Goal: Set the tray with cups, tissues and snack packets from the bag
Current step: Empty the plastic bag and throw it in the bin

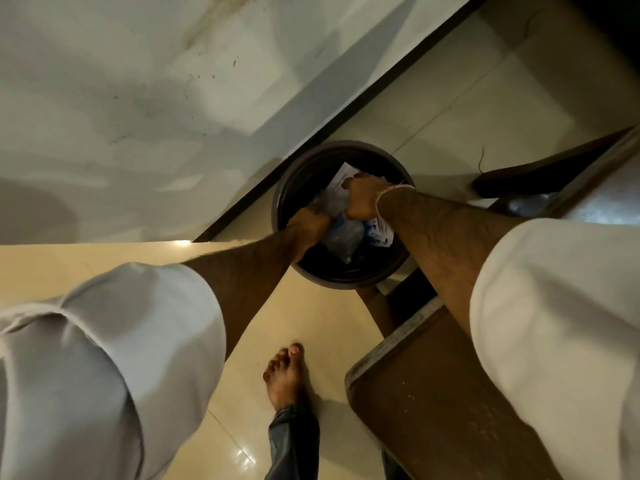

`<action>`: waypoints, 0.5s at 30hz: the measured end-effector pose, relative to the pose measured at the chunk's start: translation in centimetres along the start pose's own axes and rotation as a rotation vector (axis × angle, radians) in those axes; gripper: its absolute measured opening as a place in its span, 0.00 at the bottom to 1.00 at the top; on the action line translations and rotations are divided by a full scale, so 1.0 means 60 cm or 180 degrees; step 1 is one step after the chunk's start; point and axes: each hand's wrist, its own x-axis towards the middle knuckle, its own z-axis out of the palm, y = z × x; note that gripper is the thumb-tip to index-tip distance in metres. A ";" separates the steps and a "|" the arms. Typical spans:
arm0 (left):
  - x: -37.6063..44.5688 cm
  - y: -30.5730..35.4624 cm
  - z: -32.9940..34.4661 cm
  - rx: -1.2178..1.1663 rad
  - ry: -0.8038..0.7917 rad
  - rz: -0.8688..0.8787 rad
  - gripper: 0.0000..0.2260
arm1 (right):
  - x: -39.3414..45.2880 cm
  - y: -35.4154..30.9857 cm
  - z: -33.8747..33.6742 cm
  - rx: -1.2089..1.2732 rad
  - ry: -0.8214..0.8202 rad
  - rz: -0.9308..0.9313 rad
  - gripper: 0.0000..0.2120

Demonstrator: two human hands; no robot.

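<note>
I look straight down at a dark round bin (298,174) standing on the floor against the wall. Both my hands reach into it. My left hand (310,225) is closed on a crumpled clear plastic bag (344,239) at the bin's left side. My right hand (363,199) grips the same plastic together with white printed packets (341,178) that stick out above and to the right of my fist. A thin band circles my right wrist. The bottom of the bin is dark and hidden.
A white wall with a dark skirting (346,116) runs diagonally behind the bin. A brown wooden table (433,393) stands at the lower right, close to the bin. My bare foot (287,375) rests on the cream tiled floor.
</note>
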 end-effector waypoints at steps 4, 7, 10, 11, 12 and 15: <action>-0.157 -0.138 0.044 0.1624 -0.0509 0.0782 0.20 | -0.039 -0.009 -0.016 0.0272 0.0207 -0.0002 0.37; -0.095 0.100 -0.112 0.1572 -0.0318 0.1155 0.24 | -0.087 -0.016 -0.040 0.0457 0.0338 -0.0032 0.34; -0.092 0.340 -0.222 0.0216 0.0044 0.0982 0.20 | -0.155 -0.027 -0.091 0.0590 0.0634 -0.0071 0.29; -0.114 0.380 -0.244 0.0115 0.0090 0.1078 0.19 | -0.180 -0.030 -0.114 0.0669 0.0764 -0.0077 0.27; -0.126 0.407 -0.260 0.0226 0.0140 0.1141 0.18 | -0.202 -0.032 -0.134 0.0693 0.0888 -0.0074 0.25; -0.205 0.441 -0.293 0.0191 0.0262 0.1318 0.19 | -0.286 -0.037 -0.208 0.0712 0.1248 -0.0019 0.25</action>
